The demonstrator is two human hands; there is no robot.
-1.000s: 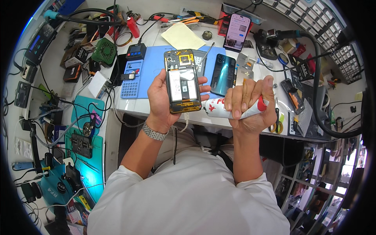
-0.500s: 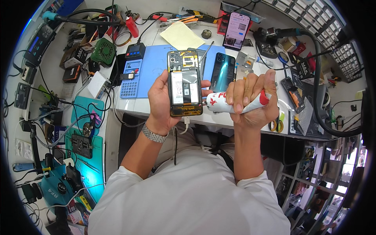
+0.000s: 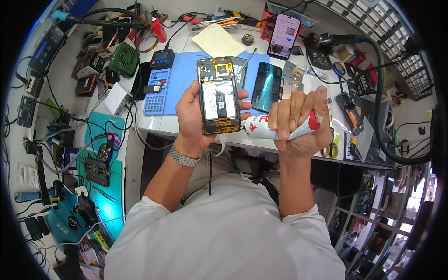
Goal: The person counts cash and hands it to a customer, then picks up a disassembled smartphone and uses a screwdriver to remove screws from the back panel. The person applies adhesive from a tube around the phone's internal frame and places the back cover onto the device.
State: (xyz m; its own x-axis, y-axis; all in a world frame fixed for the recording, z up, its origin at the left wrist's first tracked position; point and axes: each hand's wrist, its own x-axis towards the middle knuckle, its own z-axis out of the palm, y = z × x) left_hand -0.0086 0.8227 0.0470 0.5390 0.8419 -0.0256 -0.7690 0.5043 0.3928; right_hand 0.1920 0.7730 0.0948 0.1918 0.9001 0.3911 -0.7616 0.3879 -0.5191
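Note:
In my left hand (image 3: 189, 116) rests an opened phone (image 3: 215, 122) with its back cover off, so its white battery and gold-edged inner parts face up. The thumb lies along the phone's left edge, and fingertips stick out past its right edge. My right hand (image 3: 305, 128) is closed in a fist around a crumpled white tube (image 3: 255, 129) with red print. The tube's narrow end points left at the phone's lower right edge, with a small gap between them. Whether anything comes out of the tip is too small to tell.
A blue work mat (image 3: 182, 70) lies beyond my hands. On it are a teal phone (image 3: 267, 88) and a blue parts tray (image 3: 156, 100). A lit phone (image 3: 283, 35) stands propped at the back. A thick black hose (image 3: 380, 98) curves along the right; a teal microscope (image 3: 67, 224) stands at lower left.
The opened phone has shifted slightly up and left and turned a little. My left fingers stretch farther past its edge. The tube has moved slightly down, still in my right hand.

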